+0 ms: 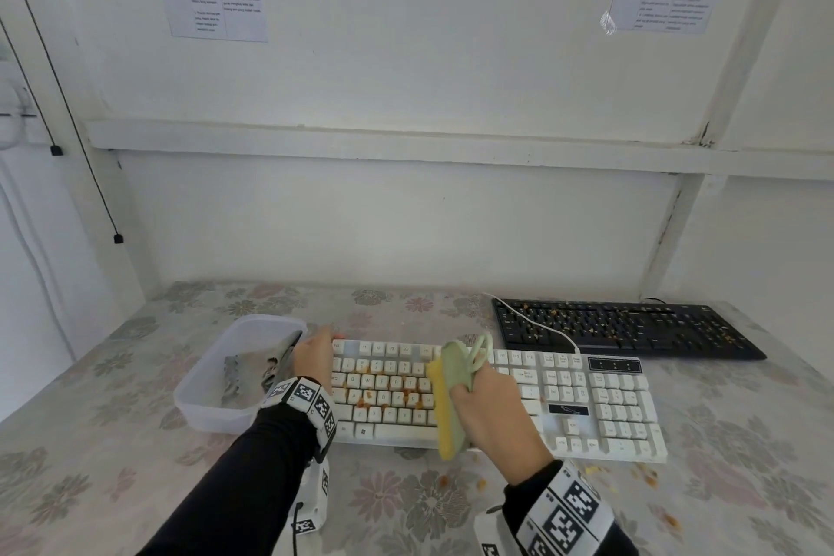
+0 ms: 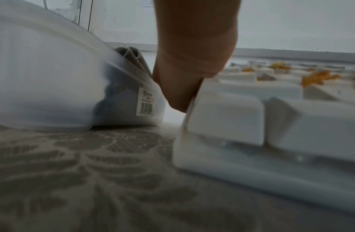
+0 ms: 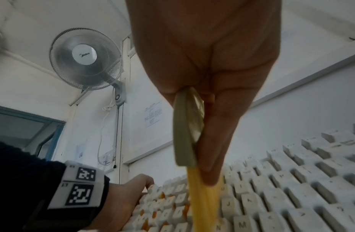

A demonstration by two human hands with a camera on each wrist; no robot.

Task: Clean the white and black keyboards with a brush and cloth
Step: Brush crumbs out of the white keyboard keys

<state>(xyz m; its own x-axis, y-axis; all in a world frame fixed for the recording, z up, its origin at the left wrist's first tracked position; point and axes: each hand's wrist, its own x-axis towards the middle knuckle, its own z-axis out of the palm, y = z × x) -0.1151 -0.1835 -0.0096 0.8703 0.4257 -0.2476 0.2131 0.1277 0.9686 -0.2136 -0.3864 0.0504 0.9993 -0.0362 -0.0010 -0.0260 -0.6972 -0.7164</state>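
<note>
The white keyboard (image 1: 600, 402) lies across the middle of the table, with orange crumbs (image 1: 388, 393) on its left keys. My right hand (image 1: 492, 411) grips a brush (image 1: 453, 375) with a green handle, and its yellow bristles (image 3: 202, 196) press down on the middle keys. My left hand (image 1: 316, 357) holds the keyboard's far left corner, the thumb (image 2: 192, 62) down along its left edge (image 2: 184, 125). The black keyboard (image 1: 623, 330) lies behind to the right, strewn with crumbs. A grey cloth (image 1: 252, 370) lies in a tub.
A translucent plastic tub (image 1: 198, 397) stands just left of the white keyboard, almost touching my left hand. Loose crumbs (image 1: 645, 476) lie on the floral tablecloth (image 1: 113, 465) in front of the keyboard. The white cable (image 1: 541, 325) runs over the black keyboard. A wall stands behind.
</note>
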